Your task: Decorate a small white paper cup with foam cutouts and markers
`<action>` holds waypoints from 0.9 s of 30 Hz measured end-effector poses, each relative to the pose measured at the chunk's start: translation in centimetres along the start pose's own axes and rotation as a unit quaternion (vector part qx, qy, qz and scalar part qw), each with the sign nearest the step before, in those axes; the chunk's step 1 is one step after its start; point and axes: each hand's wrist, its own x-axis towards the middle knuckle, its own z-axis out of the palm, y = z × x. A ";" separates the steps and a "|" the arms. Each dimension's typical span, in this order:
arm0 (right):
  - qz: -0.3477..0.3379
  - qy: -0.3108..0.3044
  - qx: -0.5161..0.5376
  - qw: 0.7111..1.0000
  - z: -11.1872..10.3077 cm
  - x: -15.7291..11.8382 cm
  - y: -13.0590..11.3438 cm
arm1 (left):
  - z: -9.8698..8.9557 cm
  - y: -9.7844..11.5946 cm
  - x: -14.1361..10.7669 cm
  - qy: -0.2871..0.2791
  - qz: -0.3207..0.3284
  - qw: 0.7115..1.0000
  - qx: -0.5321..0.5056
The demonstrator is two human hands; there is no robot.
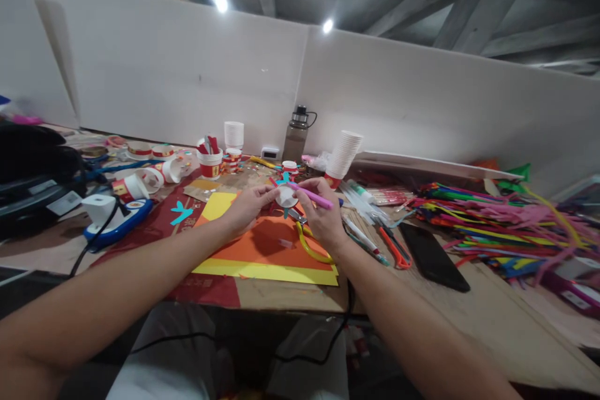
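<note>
Above orange and yellow paper sheets (262, 247), a small white round piece (284, 196) with teal strips sticking out is held between both hands. The fingers of my left hand (248, 207) pinch its left edge. My right hand (323, 215) is closed around a pink pen (315, 196) whose end lies over the round piece. Just below my right hand, yellow-handled scissors (304, 242) rest on the paper. A teal paper cutout (180, 213) lies on the red board to the left.
Stacked paper cups (344, 155) and a bottle (295, 137) stand behind. A black phone (434, 257), red-handled scissors (394, 249) and colourful pipe cleaners (506, 219) lie right. On the left are a blue-based white device (117, 222) and tipped cups (131, 188).
</note>
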 end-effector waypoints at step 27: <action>0.041 0.090 0.094 0.991 -0.2 0.0 -0.2 | -0.9 0.7 0.1 0.033 -0.019 0.999 -0.033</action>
